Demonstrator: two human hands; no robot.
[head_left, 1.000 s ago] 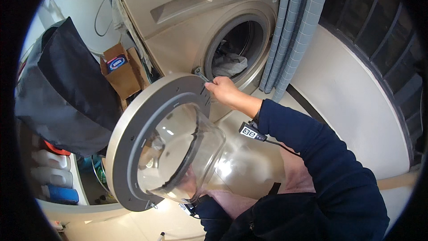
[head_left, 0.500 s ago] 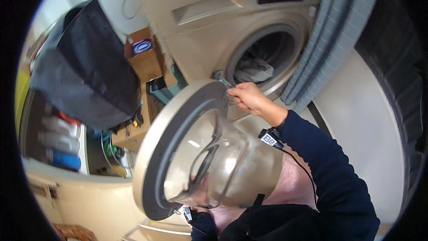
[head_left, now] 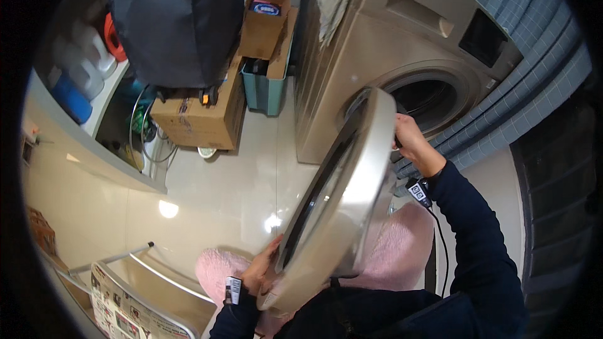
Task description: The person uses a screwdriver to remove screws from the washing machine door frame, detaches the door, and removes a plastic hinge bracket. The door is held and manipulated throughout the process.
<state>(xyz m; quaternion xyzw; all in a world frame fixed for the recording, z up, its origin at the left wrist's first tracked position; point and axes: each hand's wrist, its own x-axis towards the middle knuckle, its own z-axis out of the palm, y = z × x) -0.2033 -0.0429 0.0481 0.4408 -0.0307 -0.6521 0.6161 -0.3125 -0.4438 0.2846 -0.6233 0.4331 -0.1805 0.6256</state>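
Observation:
The round washing machine door [head_left: 370, 150], with a beige rim and a clear glass bowl, stands tilted between me and the machine. Its upper end is close to the washing machine [head_left: 352, 50]; whether the hinge still joins them is hidden. At its lower end my left hand [head_left: 260, 270] grips the rim. Beside the door's upper end, my right hand [head_left: 412, 141] is closed, fingers curled near a small dark piece that I cannot make out. Behind that hand the dark drum opening [head_left: 427, 97] shows.
A cardboard box [head_left: 195, 119] under a dark covered bag [head_left: 179, 19] stands left, beside a teal bin [head_left: 265, 91]. Bottles [head_left: 75, 94] line a shelf at the far left. A folding chair [head_left: 132, 307] lies lower left. A blue checked curtain [head_left: 534, 88] hangs right.
My view has swung left. The door has turned from showing its inner face to nearly edge-on. My left hand has come into view on the rim; my right hand stays near the door's upper end.

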